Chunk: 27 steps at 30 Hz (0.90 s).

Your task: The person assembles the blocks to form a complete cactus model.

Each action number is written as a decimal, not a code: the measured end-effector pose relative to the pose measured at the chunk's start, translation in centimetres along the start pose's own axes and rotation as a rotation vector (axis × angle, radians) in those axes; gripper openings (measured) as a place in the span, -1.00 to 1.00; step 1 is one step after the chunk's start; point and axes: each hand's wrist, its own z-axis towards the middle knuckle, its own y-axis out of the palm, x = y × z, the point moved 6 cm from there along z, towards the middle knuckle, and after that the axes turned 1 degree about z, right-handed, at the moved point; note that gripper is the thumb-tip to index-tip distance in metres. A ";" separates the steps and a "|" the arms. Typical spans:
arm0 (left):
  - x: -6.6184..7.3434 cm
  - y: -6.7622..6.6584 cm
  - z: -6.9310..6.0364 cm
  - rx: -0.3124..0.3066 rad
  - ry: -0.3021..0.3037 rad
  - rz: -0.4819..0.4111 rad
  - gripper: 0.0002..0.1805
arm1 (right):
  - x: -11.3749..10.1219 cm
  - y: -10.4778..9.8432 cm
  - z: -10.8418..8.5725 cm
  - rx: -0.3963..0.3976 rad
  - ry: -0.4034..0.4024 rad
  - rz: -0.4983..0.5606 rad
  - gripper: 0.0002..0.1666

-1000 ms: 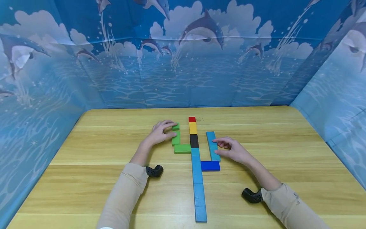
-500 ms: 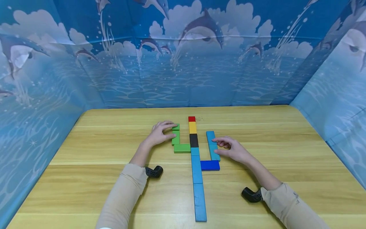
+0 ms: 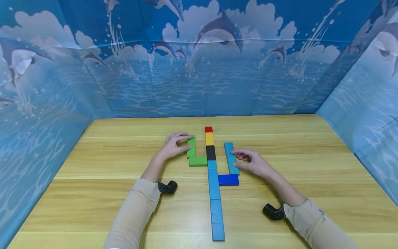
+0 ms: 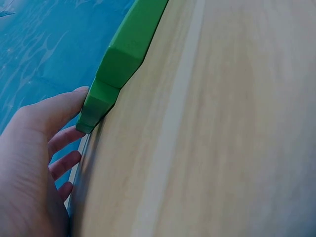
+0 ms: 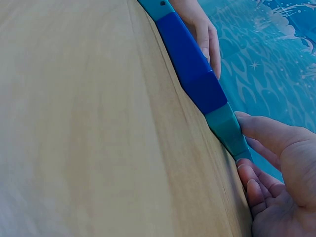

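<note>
My left hand point(image 3: 172, 145) lies beside two green blocks. Its index finger touches the small green block point(image 3: 191, 139) and its thumb touches the longer green block point(image 3: 191, 150); the two blocks meet end to end. Another green block point(image 3: 198, 161) lies crosswise and reaches the central row. On the other side, my right hand point(image 3: 255, 164) has its index finger at the far light blue block point(image 3: 228, 148) and its thumb at the near light blue block point(image 3: 232, 166). Its other fingers are bent. A dark blue block point(image 3: 228, 180) lies crosswise below these, seen also in the right wrist view.
The central row runs from a red block point(image 3: 208, 129) through a yellow block point(image 3: 209, 139) and a black block point(image 3: 210, 153) to several light blue blocks point(image 3: 217, 219). Dolphin-printed cloth point(image 3: 205, 86) stands behind the wooden table point(image 3: 93, 200).
The small green block has slid slightly toward me with my left index finger, closing the gap to the longer green block. The right hand keeps its place.
</note>
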 end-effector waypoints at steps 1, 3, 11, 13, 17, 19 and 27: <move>0.0 0.0 0.0 0.001 0.000 -0.004 -0.50 | 0.0 0.0 0.0 0.000 0.001 -0.001 -0.49; 0.1 0.0 -0.1 0.002 0.001 -0.013 -0.50 | 0.0 0.0 0.0 -0.001 0.003 -0.002 -0.49; 0.1 0.0 -0.1 0.009 -0.002 -0.020 -0.51 | 0.0 0.0 -0.1 0.004 0.004 -0.004 -0.49; 0.1 0.0 -0.1 0.011 -0.001 -0.020 -0.51 | 0.1 0.0 0.0 0.005 0.005 -0.004 -0.49; -0.1 0.1 -0.1 0.016 0.004 -0.013 -0.51 | 0.1 0.0 0.0 0.003 0.006 -0.002 -0.49; -0.1 0.1 -0.1 0.018 0.006 -0.014 -0.52 | 0.0 0.0 -0.1 0.002 0.005 -0.004 -0.49; -0.2 0.1 -0.1 0.024 0.013 -0.029 -0.51 | -0.3 0.0 -0.1 -0.001 -0.002 -0.007 -0.48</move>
